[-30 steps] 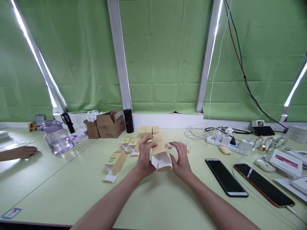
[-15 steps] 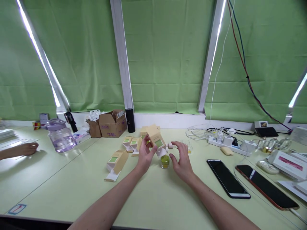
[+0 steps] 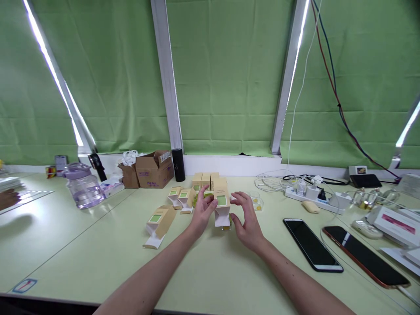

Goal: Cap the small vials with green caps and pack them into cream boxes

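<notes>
Upright in my left hand (image 3: 204,212) is a small tan box (image 3: 222,192) with a green label and a white flap open at its lower end. My right hand (image 3: 246,221) has its fingers apart, just right of that box. Behind the flap, a small glass jar (image 3: 226,227) shows only in part. Another tan box (image 3: 160,221) lies with its flap open left of my left hand. Two small tan boxes (image 3: 186,197) stand nearer, and several more (image 3: 197,180) are behind. Clear round containers (image 3: 257,204) rest behind my right hand.
Two phones (image 3: 311,244) (image 3: 364,256) and a power strip (image 3: 314,199) are at the right. A purple-lidded jug (image 3: 84,188), a cardboard box (image 3: 154,169) and a black cylinder (image 3: 178,165) stand left and behind. Another person's hand (image 3: 8,199) is at the far left.
The box in my left hand has turned from tilted to upright, moved slightly right and now covers most of the jar. The other person's hand has moved left.
</notes>
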A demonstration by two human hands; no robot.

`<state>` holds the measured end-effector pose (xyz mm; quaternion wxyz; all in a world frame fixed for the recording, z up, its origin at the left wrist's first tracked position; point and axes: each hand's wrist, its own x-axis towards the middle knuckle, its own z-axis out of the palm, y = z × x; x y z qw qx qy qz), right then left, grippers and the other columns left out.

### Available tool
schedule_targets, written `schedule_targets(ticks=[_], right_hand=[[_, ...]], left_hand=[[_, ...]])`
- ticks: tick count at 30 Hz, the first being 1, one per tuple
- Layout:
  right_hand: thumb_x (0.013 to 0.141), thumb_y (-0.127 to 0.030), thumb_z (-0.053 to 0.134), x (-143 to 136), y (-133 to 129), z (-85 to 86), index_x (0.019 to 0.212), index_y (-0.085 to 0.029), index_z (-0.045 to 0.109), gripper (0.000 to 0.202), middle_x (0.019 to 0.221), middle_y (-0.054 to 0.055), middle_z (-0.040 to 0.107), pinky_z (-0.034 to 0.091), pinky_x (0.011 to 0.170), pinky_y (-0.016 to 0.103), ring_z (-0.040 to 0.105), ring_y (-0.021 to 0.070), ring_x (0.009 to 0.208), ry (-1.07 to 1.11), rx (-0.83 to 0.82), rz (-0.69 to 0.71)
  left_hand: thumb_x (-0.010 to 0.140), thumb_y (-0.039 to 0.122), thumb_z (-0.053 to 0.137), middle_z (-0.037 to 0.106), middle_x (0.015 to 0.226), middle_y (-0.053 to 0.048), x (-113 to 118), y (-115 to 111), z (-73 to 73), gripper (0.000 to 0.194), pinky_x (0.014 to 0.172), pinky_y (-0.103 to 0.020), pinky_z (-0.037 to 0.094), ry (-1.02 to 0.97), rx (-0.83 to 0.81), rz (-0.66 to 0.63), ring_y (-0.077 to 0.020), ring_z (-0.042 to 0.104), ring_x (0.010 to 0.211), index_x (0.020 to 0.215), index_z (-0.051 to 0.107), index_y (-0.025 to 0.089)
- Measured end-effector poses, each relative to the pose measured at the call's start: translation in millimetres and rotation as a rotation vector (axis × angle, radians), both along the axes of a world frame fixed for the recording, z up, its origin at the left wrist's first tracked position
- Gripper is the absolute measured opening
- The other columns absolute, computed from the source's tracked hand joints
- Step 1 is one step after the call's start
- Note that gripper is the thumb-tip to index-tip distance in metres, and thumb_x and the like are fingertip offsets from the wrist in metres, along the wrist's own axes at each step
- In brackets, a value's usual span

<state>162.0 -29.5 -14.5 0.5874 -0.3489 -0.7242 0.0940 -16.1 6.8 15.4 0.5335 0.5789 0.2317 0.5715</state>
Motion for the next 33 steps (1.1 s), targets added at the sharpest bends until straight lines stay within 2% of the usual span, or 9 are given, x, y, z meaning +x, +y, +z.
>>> schedule_targets(ticks=[6, 12, 17, 21, 23, 25, 27, 33], right_hand=[[0.097, -0.018, 0.047, 0.4, -1.6, 2.3, 0.144, -0.033, 0.049, 0.049, 0.151, 0.012, 0.038, 0.058, 0.101, 0.050, 0.058, 0.0285, 0.127, -0.010, -0.033, 0.040], [0.098, -0.020, 0.047, 0.9, -2.2, 2.5, 0.138, -0.033, 0.055, 0.043, 0.149, 0.012, 0.040, 0.062, 0.094, 0.047, 0.066, 0.0248, 0.111, 0.057, -0.094, 0.087], [0.100, -0.026, 0.049, 1.6, -0.3, 4.1, 0.137, -0.032, 0.058, 0.038, 0.149, 0.012, 0.036, 0.062, 0.092, 0.044, 0.069, 0.0201, 0.099, 0.163, -0.146, 0.138], [0.099, -0.029, 0.054, 3.2, 3.2, 3.1, 0.137, -0.033, 0.059, 0.039, 0.146, 0.011, 0.038, 0.060, 0.093, 0.043, 0.069, 0.0192, 0.098, 0.245, -0.174, 0.144], [0.099, -0.030, 0.055, 3.8, 4.7, 2.3, 0.137, -0.032, 0.059, 0.039, 0.146, 0.011, 0.039, 0.060, 0.093, 0.043, 0.069, 0.0194, 0.099, 0.275, -0.183, 0.147], [0.099, -0.031, 0.056, 4.0, 5.3, 2.1, 0.137, -0.032, 0.059, 0.039, 0.145, 0.012, 0.040, 0.060, 0.093, 0.042, 0.069, 0.0196, 0.099, 0.290, -0.189, 0.153], [0.098, -0.032, 0.056, 3.8, 5.2, 2.4, 0.136, -0.031, 0.060, 0.038, 0.145, 0.012, 0.041, 0.060, 0.093, 0.043, 0.069, 0.0200, 0.099, 0.295, -0.192, 0.159], [0.098, -0.034, 0.057, 3.2, 4.1, 3.4, 0.138, -0.031, 0.059, 0.040, 0.143, 0.011, 0.042, 0.060, 0.096, 0.044, 0.069, 0.0211, 0.102, 0.288, -0.185, 0.180]], left_hand=[[0.090, 0.047, 0.073, 0.073, 0.123, -0.013, 0.6, -2.1, 1.0, 0.074, 0.094, -0.040, 0.053, 0.031, 0.018, -0.053, -0.0268, 0.072, 0.109, 0.146, 0.030, 0.024], [0.090, 0.051, 0.071, 0.071, 0.126, -0.014, 2.4, -2.7, 0.4, 0.067, 0.089, -0.039, 0.055, 0.067, 0.022, -0.090, -0.0267, 0.072, 0.108, 0.140, 0.035, 0.025], [0.093, 0.057, 0.065, 0.057, 0.143, -0.016, 1.1, -2.0, -1.1, 0.061, 0.098, -0.040, 0.052, 0.123, 0.093, 0.016, -0.0270, 0.064, 0.121, 0.139, 0.040, 0.025], [0.097, 0.051, 0.059, 0.062, 0.130, -0.013, -1.9, -2.1, -3.9, 0.057, 0.093, -0.041, 0.052, 0.191, 0.145, 0.029, -0.0233, 0.067, 0.103, 0.144, 0.037, 0.026], [0.096, 0.044, 0.063, 0.056, 0.138, -0.013, -2.9, -2.6, -5.3, 0.055, 0.095, -0.041, 0.052, 0.221, 0.209, 0.048, -0.0226, 0.066, 0.104, 0.144, 0.041, 0.027], [0.092, 0.038, 0.068, 0.039, 0.154, -0.013, -3.3, -3.3, -6.4, 0.050, 0.099, -0.042, 0.051, 0.281, 0.283, 0.088, -0.0229, 0.065, 0.109, 0.139, 0.051, 0.029], [0.090, 0.033, 0.071, 0.026, 0.161, -0.012, -3.2, -4.1, -7.0, 0.046, 0.101, -0.043, 0.051, 0.340, 0.323, 0.101, -0.0236, 0.065, 0.111, 0.134, 0.058, 0.029], [0.088, 0.032, 0.074, 0.022, 0.160, -0.012, -1.7, -5.3, -6.8, 0.047, 0.101, -0.044, 0.053, 0.348, 0.330, 0.093, -0.0242, 0.065, 0.112, 0.134, 0.060, 0.029]])
